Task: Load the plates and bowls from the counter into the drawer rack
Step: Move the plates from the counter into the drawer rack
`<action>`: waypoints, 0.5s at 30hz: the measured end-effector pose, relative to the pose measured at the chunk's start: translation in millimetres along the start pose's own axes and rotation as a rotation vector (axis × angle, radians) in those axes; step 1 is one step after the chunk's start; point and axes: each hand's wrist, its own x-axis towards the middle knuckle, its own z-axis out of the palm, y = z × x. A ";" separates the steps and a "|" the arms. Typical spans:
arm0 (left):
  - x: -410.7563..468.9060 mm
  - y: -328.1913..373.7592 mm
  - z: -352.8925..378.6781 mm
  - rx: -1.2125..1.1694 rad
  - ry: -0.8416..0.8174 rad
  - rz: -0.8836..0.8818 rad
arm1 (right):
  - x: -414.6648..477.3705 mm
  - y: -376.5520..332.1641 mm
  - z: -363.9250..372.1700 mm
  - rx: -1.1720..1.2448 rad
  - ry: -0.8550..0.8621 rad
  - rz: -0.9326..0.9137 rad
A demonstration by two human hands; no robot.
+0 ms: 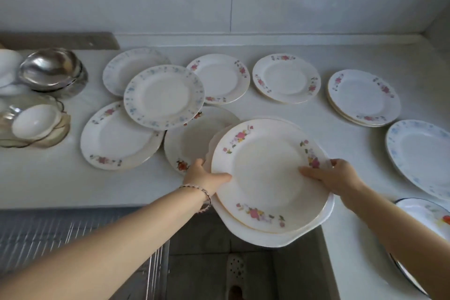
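Observation:
A stack of white plates (267,178), the top one rimmed with pink flowers, hangs partly over the counter's front edge. My left hand (204,175) grips its left rim and my right hand (333,178) grips its right rim, thumbs on top. More flowered plates lie spread on the white counter (48,178): one with blue flowers (163,96), a pink-flowered one (117,136), another (220,78), and stacks at the back (286,78) and right (362,97). The wire drawer rack (48,234) is at the lower left, below the counter.
Steel bowls (52,70) and a white bowl in glass dishes (36,122) stand at far left. A large blue-flowered platter (423,153) and a dark-rimmed dish (428,212) lie at right. A slippered foot (235,268) shows on the floor below.

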 end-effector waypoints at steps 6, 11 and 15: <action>-36.9 -80.6 -150.7 -0.015 0.135 0.096 | -98.8 -9.0 123.1 -0.044 -0.162 -0.097; -53.8 -165.4 -277.1 0.097 0.123 0.053 | -182.9 7.6 238.3 -0.124 -0.268 -0.130; -61.0 -221.2 -349.8 0.188 0.074 -0.079 | -234.8 31.6 316.7 -0.122 -0.304 -0.077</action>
